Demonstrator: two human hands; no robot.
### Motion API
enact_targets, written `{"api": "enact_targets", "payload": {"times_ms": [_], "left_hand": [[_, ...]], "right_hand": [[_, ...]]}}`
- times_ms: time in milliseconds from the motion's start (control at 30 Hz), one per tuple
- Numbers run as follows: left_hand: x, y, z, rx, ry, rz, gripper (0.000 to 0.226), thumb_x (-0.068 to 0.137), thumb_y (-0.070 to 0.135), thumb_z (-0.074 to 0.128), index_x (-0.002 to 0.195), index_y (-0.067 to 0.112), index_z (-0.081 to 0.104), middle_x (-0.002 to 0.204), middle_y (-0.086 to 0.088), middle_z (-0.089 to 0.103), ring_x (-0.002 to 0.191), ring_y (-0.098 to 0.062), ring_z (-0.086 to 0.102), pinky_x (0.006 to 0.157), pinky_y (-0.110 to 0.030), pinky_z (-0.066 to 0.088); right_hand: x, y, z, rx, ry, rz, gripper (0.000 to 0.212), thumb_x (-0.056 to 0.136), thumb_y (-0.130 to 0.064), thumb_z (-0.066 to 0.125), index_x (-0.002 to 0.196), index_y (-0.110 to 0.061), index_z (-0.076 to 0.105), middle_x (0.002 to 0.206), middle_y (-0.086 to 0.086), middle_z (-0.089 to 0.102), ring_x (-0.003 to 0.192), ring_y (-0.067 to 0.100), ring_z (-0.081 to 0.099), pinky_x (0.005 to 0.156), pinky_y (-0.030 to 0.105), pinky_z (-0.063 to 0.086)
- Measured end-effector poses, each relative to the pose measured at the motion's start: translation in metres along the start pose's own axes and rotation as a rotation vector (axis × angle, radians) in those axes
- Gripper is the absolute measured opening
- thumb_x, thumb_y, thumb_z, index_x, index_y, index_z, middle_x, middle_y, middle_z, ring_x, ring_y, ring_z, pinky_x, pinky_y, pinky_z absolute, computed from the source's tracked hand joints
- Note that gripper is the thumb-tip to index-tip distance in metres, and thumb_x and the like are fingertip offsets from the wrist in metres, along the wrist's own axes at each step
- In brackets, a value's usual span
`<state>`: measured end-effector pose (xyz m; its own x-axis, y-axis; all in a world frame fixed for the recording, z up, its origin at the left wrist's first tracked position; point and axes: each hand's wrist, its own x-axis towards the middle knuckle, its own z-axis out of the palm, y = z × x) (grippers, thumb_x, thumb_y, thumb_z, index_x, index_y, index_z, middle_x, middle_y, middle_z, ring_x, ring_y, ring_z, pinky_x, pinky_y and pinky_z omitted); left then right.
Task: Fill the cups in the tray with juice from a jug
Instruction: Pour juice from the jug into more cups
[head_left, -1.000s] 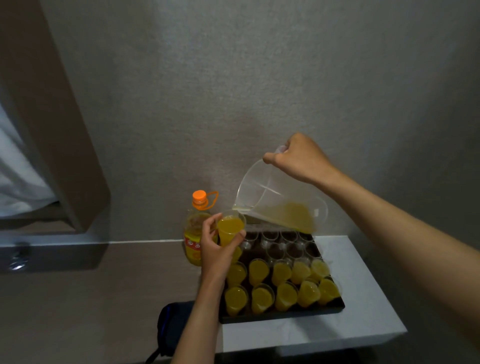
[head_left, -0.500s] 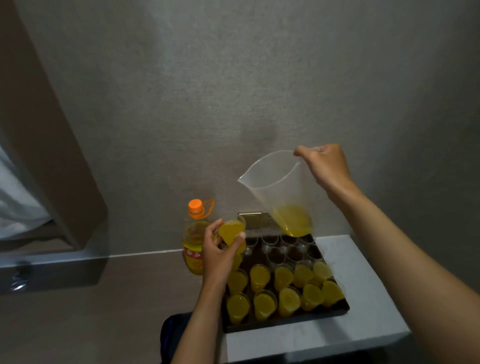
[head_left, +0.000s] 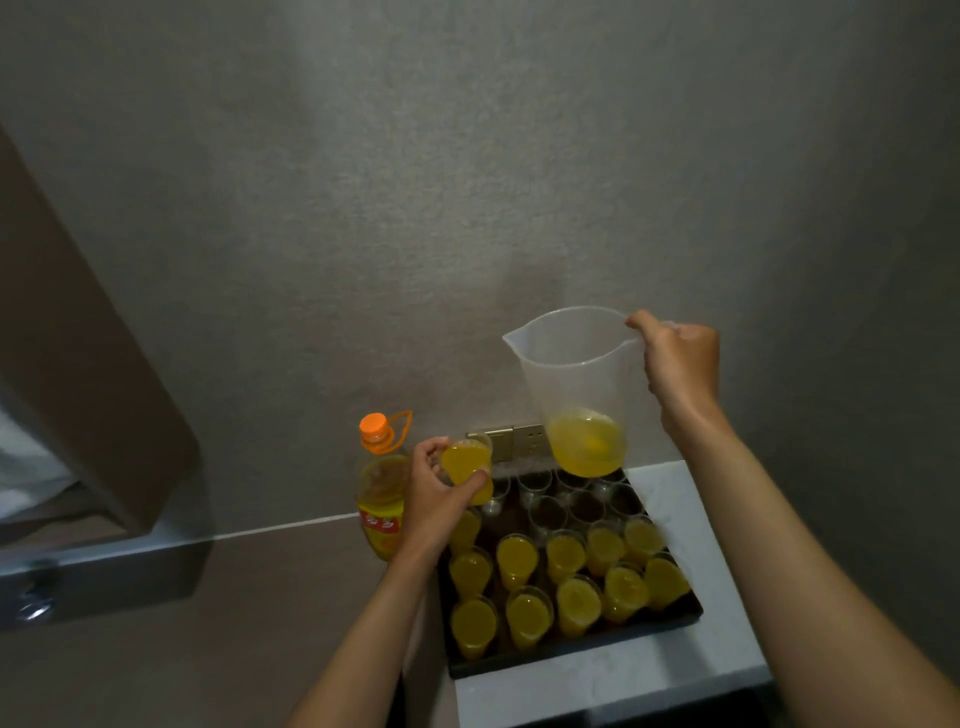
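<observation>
My right hand (head_left: 680, 364) grips the handle of a clear plastic jug (head_left: 576, 384), held upright above the tray's back rows, with a little yellow juice at its bottom. My left hand (head_left: 436, 493) holds a small clear cup (head_left: 467, 467) full of juice above the tray's back left corner. The black tray (head_left: 571, 657) sits on a white table. Several cups in its front rows (head_left: 524, 613) hold juice. Several clear cups in the back rows (head_left: 550, 512) stand empty.
A juice bottle (head_left: 382, 499) with an orange cap stands left of the tray, beside my left hand. The white table (head_left: 623, 686) meets the grey wall; a gold wall socket (head_left: 511, 439) is behind the tray. A dark headboard-like panel (head_left: 78, 374) is at the left.
The jug has swung from tilted over the held cup back to upright and risen. My left hand has lowered the filled cup a little towards the tray.
</observation>
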<state>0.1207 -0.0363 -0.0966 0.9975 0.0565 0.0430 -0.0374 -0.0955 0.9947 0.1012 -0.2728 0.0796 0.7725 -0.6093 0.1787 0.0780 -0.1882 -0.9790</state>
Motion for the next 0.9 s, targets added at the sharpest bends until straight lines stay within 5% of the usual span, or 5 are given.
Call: {"api": "enact_targets", "payload": {"times_ms": [200,333,500,700,900], "left_hand": [[0.017,-0.005,0.005,0.143,-0.100,0.015,0.080,0.074,0.016,0.090,0.140,0.022,0.045,0.122,0.009,0.062,0.116,-0.009,0.060,0.097,-0.040,0.054],[0.027,-0.006,0.015,0.280,-0.182,0.048,0.077,0.078,0.007,0.086,0.144,0.015,0.047,0.123,0.004,0.059,0.110,-0.004,0.058,0.097,-0.029,0.050],[0.044,-0.010,0.027,0.442,-0.298,0.058,0.072,0.079,0.014,0.083,0.143,0.019,0.050,0.126,0.001,0.055,0.116,-0.016,0.056,0.098,-0.038,0.051],[0.069,-0.030,0.036,0.632,-0.449,0.049,0.061,0.065,0.023,0.085,0.116,0.017,0.053,0.119,-0.006,0.060,0.112,-0.019,0.058,0.083,-0.023,0.042],[0.093,-0.052,0.039,0.854,-0.574,0.116,0.061,0.064,0.027,0.089,0.110,0.012,0.053,0.115,-0.005,0.057,0.107,-0.027,0.058,0.087,-0.037,0.047]], "right_hand": [[-0.005,0.030,-0.008,-0.005,0.049,0.014,0.038,0.089,-0.025,0.069,0.058,-0.013,0.052,0.053,0.002,0.042,0.055,0.018,0.039,0.054,0.030,0.033],[-0.007,0.050,-0.015,0.011,0.076,0.057,0.035,0.092,-0.024,0.068,0.061,-0.011,0.056,0.054,0.003,0.046,0.055,0.018,0.043,0.053,0.027,0.037],[-0.011,0.068,-0.017,0.041,0.092,0.093,0.036,0.092,-0.024,0.068,0.065,-0.001,0.060,0.059,0.009,0.049,0.056,0.019,0.043,0.055,0.029,0.038],[-0.015,0.078,-0.013,0.069,0.142,0.105,0.049,0.090,-0.022,0.068,0.049,-0.021,0.041,0.049,-0.001,0.037,0.050,0.017,0.033,0.054,0.030,0.033],[-0.013,0.087,-0.009,0.080,0.149,0.111,0.047,0.090,-0.025,0.068,0.049,-0.019,0.046,0.052,0.005,0.044,0.052,0.020,0.039,0.056,0.035,0.039]]}}
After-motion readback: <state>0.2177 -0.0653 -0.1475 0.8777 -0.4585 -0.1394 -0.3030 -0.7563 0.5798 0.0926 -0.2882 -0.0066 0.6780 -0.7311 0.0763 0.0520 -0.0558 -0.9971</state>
